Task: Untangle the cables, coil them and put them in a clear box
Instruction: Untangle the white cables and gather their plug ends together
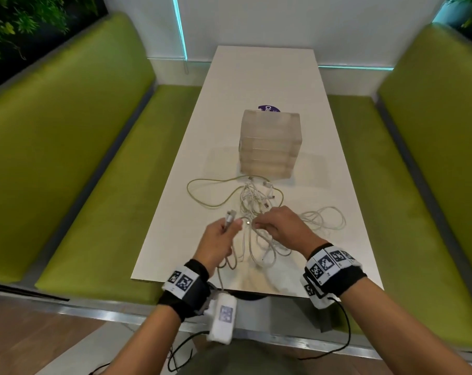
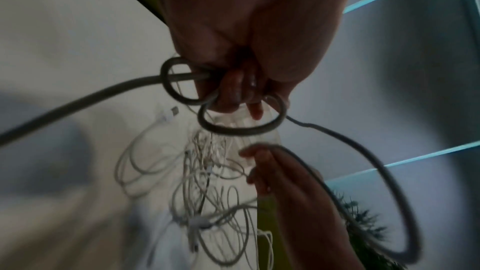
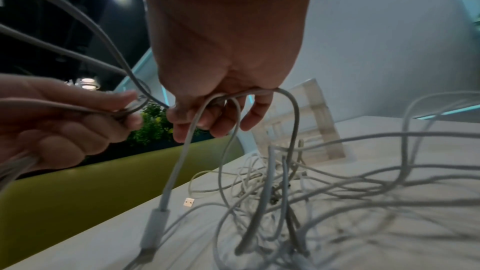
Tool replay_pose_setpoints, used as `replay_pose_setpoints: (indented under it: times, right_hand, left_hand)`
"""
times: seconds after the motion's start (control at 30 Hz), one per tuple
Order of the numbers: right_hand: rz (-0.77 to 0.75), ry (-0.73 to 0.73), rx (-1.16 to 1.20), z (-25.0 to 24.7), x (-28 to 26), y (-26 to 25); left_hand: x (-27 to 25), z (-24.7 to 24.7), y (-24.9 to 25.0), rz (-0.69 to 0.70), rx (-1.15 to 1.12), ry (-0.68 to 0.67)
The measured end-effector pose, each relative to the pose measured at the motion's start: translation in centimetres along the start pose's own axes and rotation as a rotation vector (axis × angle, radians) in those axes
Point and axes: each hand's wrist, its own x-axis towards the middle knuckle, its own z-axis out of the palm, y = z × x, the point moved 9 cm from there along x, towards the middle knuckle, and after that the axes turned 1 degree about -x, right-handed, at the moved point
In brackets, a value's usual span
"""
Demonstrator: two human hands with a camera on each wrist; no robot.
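Note:
A tangle of white cables lies on the white table, in front of a stack of clear boxes. A pale green cable loops out to the tangle's left. My left hand grips a grey cable in small loops, its plug sticking up past the fingers. My right hand holds white cable strands curled under its fingers, lifted just above the pile. Both hands nearly touch over the table's near end.
Green padded benches run along both sides of the table. A purple sticker shows behind the boxes. More white loops spread right of my right hand. A loose USB plug lies on the table near the left edge.

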Motion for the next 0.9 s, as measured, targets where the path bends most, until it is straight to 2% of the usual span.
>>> replay_pose_setpoints:
  times: [0.1,0.23,0.3,0.47,0.57,0.7,0.77,0.9]
  right_hand:
    - [-0.016,-0.054,-0.134,0.8,0.3,-0.8]
    - [-0.031,-0.003,-0.117,1.0,0.2,-0.8]
    - [-0.008,-0.006,-0.085,1.1,0.3,0.1]
    - [0.168,0.014,-0.058,-0.1,-0.4,5.2]
    - [0.189,-0.009,-0.054,0.3,-0.7,6.3]
    - [0.174,0.039,-0.088,0.3,-0.4,6.2]
    - [0.136,0.073,-0.067,0.2,-0.5,5.6]
    - [0.023,0.051,0.001,0.7,-0.3,2.6]
  left_hand:
    - [0.0,2.3,-0.5,-0.017,0.071,-0.104]
    - [0.0,2.7,-0.1,0.005,0.080,-0.102]
    - [0.0,1.4,0.3,0.022,0.056,-0.021]
    - [0.0,-4.6,1.8,0.072,-0.093,0.230]
    - [-0.3,-6.8,2.1,0.097,-0.143,0.322]
    - [-0.5,-7.5,1.5,0.099,-0.169,0.398]
    - [-0.4,-6.6,1.4,0.105,-0.149,0.358]
    - [0.1,-2.3,0.8,0.104,0.035,0.165]
